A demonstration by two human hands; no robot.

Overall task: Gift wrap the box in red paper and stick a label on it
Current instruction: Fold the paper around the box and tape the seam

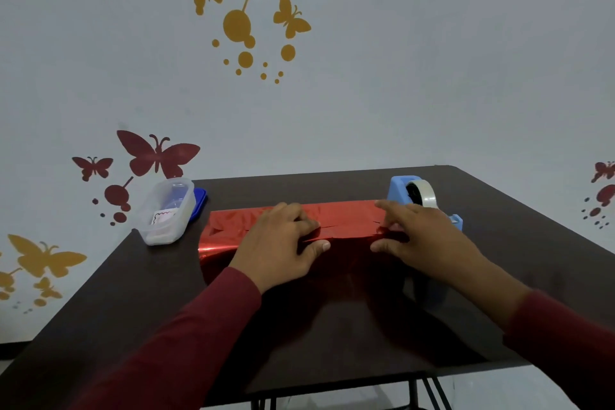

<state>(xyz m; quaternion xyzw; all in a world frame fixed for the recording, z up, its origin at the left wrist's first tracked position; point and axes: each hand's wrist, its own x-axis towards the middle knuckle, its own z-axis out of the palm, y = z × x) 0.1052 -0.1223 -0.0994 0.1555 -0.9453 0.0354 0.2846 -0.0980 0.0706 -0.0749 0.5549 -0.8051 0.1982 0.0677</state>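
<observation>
At the middle of the dark table (pixel 499 260), fingers first: left hand (pixel 279 243) lies on top of the red paper (pixel 226 226), fingers bent down at the seam w/ thumb stretched along the near side, pressing the overlap rather than gripping; right hand (pixel 419 236) does the same further right, fingers fairly straight, flat on the paper, thumb low on the near face. The box itself is hidden under the paper, so its outline is only implied. Step looks like closing the long seam, approx. mid-task; ends not yet folded. Next move prob. needs one hand to hold the overlap while the other reaches the blue tape dispenser (pixel 416 193) just behind the right hand. A label seems to sit in the clear plastic tub (pixel 168 213) at left.
</observation>
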